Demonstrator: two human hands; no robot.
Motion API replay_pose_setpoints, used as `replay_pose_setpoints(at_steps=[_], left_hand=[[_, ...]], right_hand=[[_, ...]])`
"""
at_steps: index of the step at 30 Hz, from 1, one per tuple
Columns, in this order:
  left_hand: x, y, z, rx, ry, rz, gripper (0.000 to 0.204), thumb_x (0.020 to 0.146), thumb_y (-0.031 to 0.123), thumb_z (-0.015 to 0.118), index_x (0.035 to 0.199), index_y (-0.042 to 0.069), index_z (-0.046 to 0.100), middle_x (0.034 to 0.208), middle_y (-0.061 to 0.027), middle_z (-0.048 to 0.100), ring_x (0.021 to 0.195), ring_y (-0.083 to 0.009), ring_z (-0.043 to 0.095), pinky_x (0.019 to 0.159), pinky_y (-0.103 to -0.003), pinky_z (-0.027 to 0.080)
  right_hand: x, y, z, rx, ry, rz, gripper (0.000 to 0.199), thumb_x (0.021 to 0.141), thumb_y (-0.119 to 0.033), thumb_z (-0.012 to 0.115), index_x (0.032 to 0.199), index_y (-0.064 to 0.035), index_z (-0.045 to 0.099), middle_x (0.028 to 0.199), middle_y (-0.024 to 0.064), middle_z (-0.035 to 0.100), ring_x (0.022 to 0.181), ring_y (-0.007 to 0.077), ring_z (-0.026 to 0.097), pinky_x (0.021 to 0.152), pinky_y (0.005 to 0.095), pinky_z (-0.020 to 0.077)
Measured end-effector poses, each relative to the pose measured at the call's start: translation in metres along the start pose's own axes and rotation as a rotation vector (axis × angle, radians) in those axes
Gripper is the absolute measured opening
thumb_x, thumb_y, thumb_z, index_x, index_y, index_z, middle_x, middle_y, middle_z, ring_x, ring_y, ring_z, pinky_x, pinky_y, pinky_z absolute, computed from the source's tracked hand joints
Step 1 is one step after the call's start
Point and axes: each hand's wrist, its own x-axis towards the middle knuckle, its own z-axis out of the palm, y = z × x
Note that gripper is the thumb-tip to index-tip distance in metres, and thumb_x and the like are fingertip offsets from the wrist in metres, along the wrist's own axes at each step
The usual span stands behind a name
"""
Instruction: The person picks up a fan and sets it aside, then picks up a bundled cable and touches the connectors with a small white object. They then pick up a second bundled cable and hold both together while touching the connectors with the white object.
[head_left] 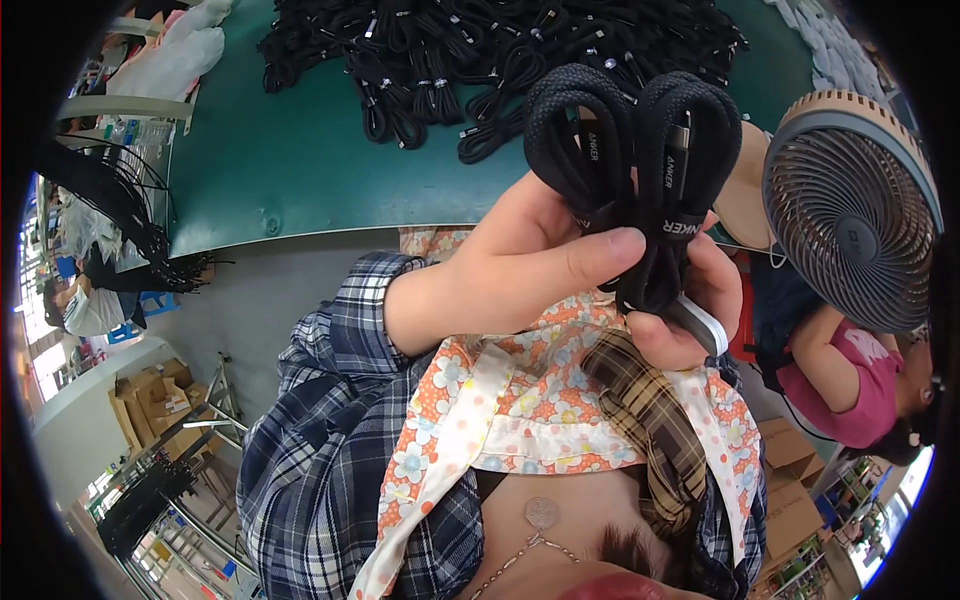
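Note:
Two coiled black braided cables are held up side by side over the table's near edge. Each coil has a dark strap round its lower part, and a metal plug tip shows inside the right coil. My left hand is closed on the coils from the left, its thumb lying across the straps. From the right, my right hand grips their lower end, with its fingers partly hidden behind them. A small white and silver piece shows between its fingers; I cannot tell what it is.
A heap of coiled black cables covers the far part of the green table. At right stands a round fan, with a person in a pink top beyond it. Black cables hang at left; cardboard boxes stand lower left.

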Motion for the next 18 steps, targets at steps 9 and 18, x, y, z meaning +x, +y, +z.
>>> replay_pose_setpoints(at_steps=[9,18], left_hand=[[-0.001,-0.005,0.0,0.026,0.041,0.038,0.047,0.082,0.015,0.044,0.124,0.004,0.024,0.113,-0.022,0.043,0.105,-0.0284,0.044,0.086,-0.039,0.04],[0.005,-0.004,-0.003,-0.042,0.11,0.002,0.042,0.083,0.016,0.043,0.121,0.001,0.029,0.113,-0.0216,0.043,0.105,-0.0286,0.045,0.085,-0.039,0.04]], right_hand=[[-0.004,0.002,-0.012,-0.123,-0.083,0.048,0.055,0.066,-0.013,0.069,0.106,0.0089,0.038,0.092,0.0158,0.052,0.081,0.0171,0.055,0.071,0.0244,0.0422],[-0.007,0.005,-0.008,0.138,0.008,0.18,0.06,0.068,-0.014,0.067,0.112,0.0106,0.034,0.105,0.0177,0.047,0.096,0.0199,0.049,0.082,0.027,0.0377]])
